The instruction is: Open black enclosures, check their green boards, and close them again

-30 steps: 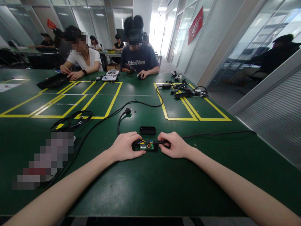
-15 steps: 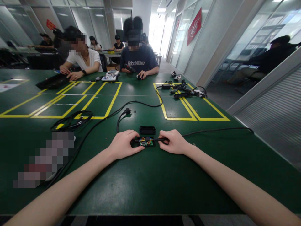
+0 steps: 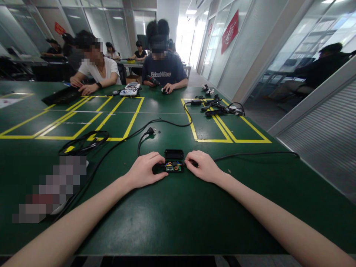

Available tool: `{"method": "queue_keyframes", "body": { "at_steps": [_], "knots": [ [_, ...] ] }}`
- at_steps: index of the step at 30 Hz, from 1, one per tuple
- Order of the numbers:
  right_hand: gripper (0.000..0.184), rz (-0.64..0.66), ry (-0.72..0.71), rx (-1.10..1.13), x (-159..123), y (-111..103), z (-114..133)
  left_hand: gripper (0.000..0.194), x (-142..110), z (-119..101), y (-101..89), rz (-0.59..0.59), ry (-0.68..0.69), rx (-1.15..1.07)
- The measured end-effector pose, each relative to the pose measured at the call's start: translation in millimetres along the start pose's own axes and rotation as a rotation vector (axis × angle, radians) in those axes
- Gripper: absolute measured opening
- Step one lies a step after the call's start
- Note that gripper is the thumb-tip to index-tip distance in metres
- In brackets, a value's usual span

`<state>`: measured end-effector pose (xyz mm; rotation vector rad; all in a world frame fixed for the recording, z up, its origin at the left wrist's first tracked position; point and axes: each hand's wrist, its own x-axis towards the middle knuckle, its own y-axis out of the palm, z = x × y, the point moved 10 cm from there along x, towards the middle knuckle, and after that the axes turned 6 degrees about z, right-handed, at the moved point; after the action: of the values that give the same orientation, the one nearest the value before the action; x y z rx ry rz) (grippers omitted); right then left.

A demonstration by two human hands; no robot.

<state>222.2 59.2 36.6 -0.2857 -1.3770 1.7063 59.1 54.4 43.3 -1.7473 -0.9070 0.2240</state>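
Observation:
A small green circuit board point(image 3: 170, 168) with copper-wound coils and coloured wires sits in a black plastic case point(image 3: 182, 170) on the table in front of me. My left hand point(image 3: 145, 170) grips the case's left end, thumb at the near corner and fingers at the far one. On the other side, my right hand point(image 3: 202, 165) pinches the black cable point(image 3: 233, 154) close to the case's right end; the fingertips partly hide it. Just beyond the board lies a hollow black cover point(image 3: 174, 154), inside facing up.
A cable with a plug point(image 3: 151, 131) lies past my left hand. Coiled cable point(image 3: 86, 142) and a blurred-out object point(image 3: 55, 185) are at left. More cables and adapters point(image 3: 214, 107) lie at far right. Two people sit across the green table point(image 3: 133, 222), one holding a power tool point(image 3: 154, 80).
My right hand has shifted slightly left along the cable, its fingertips now at the case's right end. My left hand stays at the left end, its thumb drawn back a little.

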Motion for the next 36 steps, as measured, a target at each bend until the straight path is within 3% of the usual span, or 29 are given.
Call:
{"method": "queue_keyframes", "body": {
  "at_steps": [11, 17, 22, 26, 29, 36],
  "knots": [
    [0.012, 0.062, 0.003, 0.130, 3, 7, 0, 0.021, 1, -3, 3.3, 0.029, 0.017, 0.001],
    [0.004, 0.051, 0.074, 0.128, 4, 7, -3, 0.021, 1, -6, 2.5, 0.035, 0.047, 0.011],
    [0.026, -0.049, 0.168, 0.063, 3, 1, -13, 0.025, 2, -9, -1.2, -0.013, 0.049, 0.041],
    [0.048, -0.055, 0.153, -0.027, 5, 5, -17, 0.025, 2, -1, -6.3, -0.118, -0.039, 0.045],
    [0.039, 0.000, 0.154, -0.027, 6, 13, -20, 0.023, 1, 17, -9.5, -0.198, -0.176, 0.037],
    [0.024, -0.032, 0.238, 0.305, 7, 13, -25, 0.023, 4, 42, 1.9, -0.139, -0.291, -0.103]
  ]
}}
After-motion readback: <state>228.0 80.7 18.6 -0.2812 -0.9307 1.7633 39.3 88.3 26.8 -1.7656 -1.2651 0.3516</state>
